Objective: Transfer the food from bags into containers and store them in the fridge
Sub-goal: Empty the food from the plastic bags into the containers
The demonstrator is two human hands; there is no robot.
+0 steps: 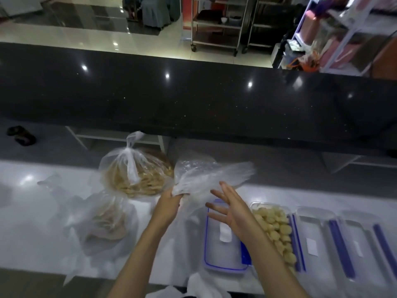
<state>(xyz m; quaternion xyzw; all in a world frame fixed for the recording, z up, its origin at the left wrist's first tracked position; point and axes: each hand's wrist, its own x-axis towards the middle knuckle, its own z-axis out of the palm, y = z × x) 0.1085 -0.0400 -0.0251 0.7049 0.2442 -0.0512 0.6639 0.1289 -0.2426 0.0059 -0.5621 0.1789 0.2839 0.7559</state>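
My left hand (171, 201) grips a crumpled, empty-looking clear plastic bag (206, 175) above the white counter. My right hand (227, 208) hovers just right of it with fingers spread, holding nothing. Below my hands lies a clear lid with a blue rim (223, 250). To its right an open container (277, 233) is filled with pale yellow food pieces. A knotted bag of yellowish strips (137, 175) stands behind my left hand. Another bag of pale food (105, 224) lies at the left.
Two closed containers with blue clips (315, 239) (363, 246) line the counter at the right. A raised black countertop (193, 97) runs across behind the white counter (32, 222). Loose plastic lies at the near edge (197, 287). Metal racks and shelves stand beyond.
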